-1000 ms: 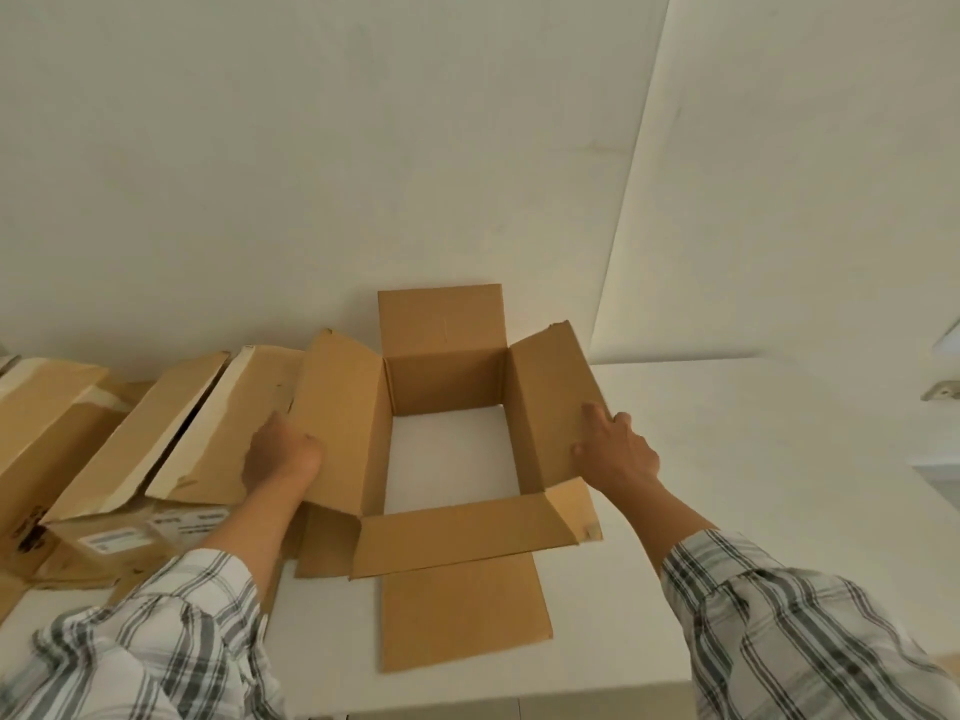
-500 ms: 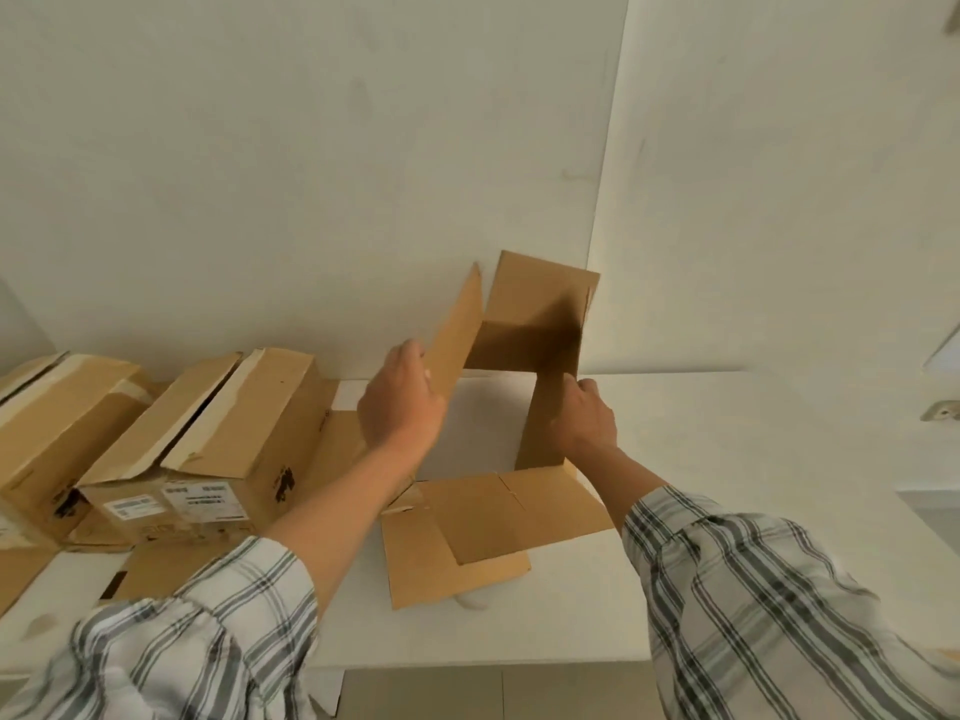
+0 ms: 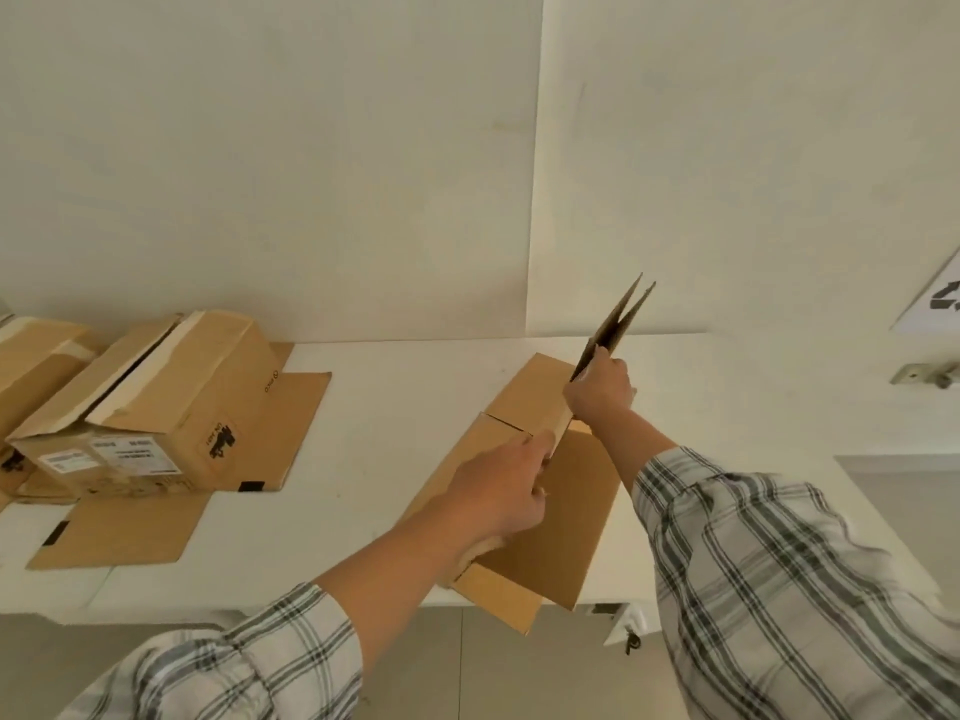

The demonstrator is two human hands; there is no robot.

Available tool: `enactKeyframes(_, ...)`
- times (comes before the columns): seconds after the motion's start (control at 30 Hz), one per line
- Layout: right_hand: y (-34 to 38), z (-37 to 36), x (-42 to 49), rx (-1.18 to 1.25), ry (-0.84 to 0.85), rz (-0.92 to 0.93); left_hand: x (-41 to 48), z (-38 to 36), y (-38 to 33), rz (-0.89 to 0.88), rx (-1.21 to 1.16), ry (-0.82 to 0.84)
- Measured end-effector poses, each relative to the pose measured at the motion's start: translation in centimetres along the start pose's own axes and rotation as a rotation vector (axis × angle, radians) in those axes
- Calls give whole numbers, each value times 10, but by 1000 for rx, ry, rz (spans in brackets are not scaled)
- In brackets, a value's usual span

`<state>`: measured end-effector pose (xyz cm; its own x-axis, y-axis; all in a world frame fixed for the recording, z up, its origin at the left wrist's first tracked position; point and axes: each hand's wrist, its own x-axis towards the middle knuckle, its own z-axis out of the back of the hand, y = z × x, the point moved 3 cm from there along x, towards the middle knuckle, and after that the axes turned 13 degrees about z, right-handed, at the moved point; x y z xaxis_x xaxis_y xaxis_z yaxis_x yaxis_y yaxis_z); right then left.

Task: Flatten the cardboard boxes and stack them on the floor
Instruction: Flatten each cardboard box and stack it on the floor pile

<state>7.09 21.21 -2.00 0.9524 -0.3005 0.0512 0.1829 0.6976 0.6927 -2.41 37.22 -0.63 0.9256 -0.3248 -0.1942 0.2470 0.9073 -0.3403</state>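
Brown corrugated cardboard, the box (image 3: 540, 501) I am working on, has gone from an open tube standing on the white table (image 3: 395, 397) a second ago to a nearly flat sheet lying over the table's near edge, right of centre. My left hand (image 3: 498, 498) is pressed down on its middle with the fingers curled over a fold, and my right hand (image 3: 600, 392) pinches the far flaps, which stick up together as two thin edges. That tells me the collapse is almost done; I judge only those raised flaps need folding down before it can go to the floor. Far left, the taped brown cardboard boxes (image 3: 171, 402) are unflattened, resting on loose flat cardboard sheets (image 3: 119, 532).
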Motion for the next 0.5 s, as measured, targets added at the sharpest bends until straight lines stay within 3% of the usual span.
enactKeyframes(0.07, -11, 2, -2, 73, -14, -2, 10, -12, -1, 62, -165, 118)
enactKeyframes(0.13, -13, 1, -5, 128, -7, 39, 21, -18, 4, 135, -302, 130)
enactKeyframes(0.27, 10, -12, -11, 398, -12, 189, 37, -16, 27, 239, -308, -93)
enactKeyframes(0.37, 20, -18, -7, 665, -4, 158, 45, -6, 44, 294, -267, -286)
enactKeyframes(0.43, 17, -21, 1, 741, -1, 106, 56, 0, 50, 301, -257, -315)
enactKeyframes(0.5, 10, -20, 8, 708, 0, 81, 68, -3, 57, 308, -211, -227)
